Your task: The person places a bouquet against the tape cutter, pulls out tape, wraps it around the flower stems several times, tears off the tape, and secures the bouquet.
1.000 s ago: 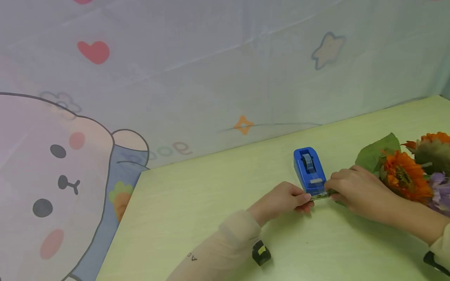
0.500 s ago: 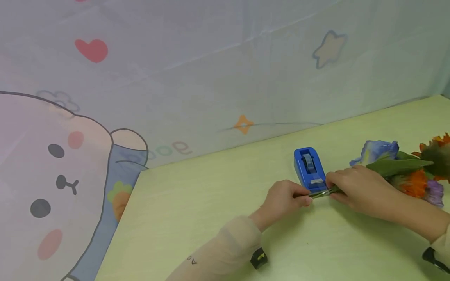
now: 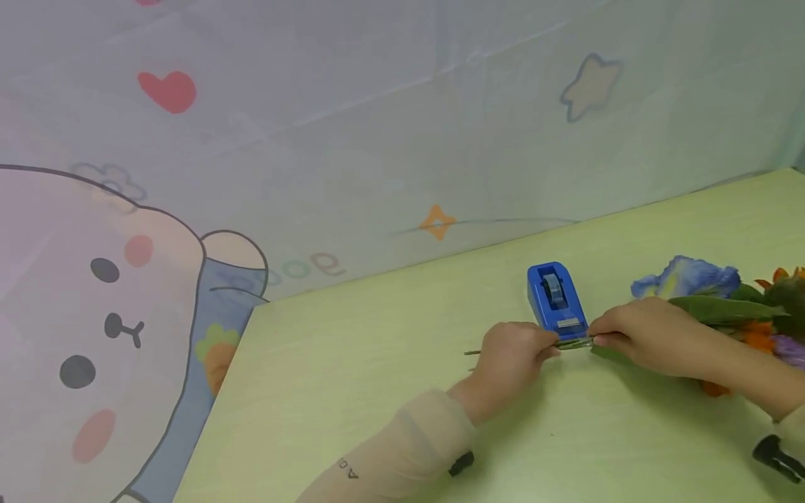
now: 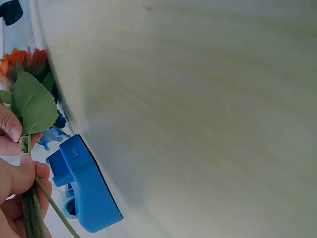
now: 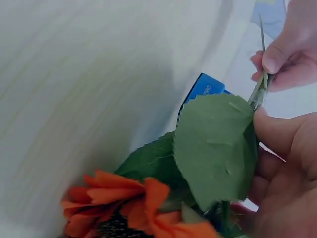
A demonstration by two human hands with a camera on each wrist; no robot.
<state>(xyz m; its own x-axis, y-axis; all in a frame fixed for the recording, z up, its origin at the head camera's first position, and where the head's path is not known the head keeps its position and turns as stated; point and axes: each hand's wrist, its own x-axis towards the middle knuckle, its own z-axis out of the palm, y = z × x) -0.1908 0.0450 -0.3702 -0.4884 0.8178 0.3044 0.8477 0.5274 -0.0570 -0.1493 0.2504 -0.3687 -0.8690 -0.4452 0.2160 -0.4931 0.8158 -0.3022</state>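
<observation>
My left hand pinches a bundle of thin green stems, whose ends stick out to its left. Close by on the right, my right hand grips the same bundle nearer the flowers. A shiny strip of clear tape shows on the stems between both hands. The bouquet has a blue flower, an orange flower, a purple flower and green leaves. Just behind the stems stands a blue tape dispenser with a roll of clear tape. The right fingers are partly hidden in the head view.
A pale yellow-green table lies beneath the hands. Behind it hangs a printed cloth with a cartoon bear at the left. Dark wrist straps show at the sleeves.
The bouquet has turned in the hands: the blue flower came into view at the back and the orange one went lower. Stem ends now show beyond the left hand, which has rolled over.
</observation>
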